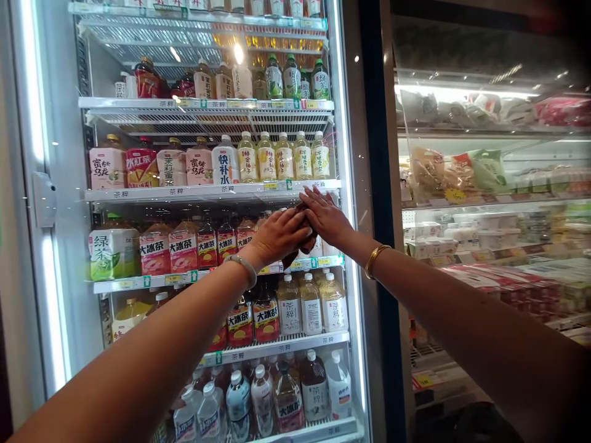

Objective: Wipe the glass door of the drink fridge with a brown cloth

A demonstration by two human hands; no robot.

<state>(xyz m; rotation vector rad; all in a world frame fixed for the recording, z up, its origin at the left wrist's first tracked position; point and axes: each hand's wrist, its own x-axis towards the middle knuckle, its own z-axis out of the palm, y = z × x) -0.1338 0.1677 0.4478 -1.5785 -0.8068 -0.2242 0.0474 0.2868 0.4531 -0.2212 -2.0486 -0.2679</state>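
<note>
Both my arms reach up to the glass door [348, 123] of a drinks fridge. My left hand [277, 237] is closed on a dark brownish cloth [308, 243] and presses it against the glass at the height of the third shelf. My right hand [325, 215] lies flat with its fingers stretched out, on the upper part of the cloth and touching the left hand. Most of the cloth is hidden under the two hands. A pale bangle [244, 267] is on my left wrist and a gold one [376, 258] on my right.
Behind the glass, several white wire shelves [152, 192] carry rows of bottled tea and water. A dark door frame [373, 154] stands right of the hands. Beyond it a second chiller [484, 184] holds packaged food. A white door handle [44, 198] is at the left.
</note>
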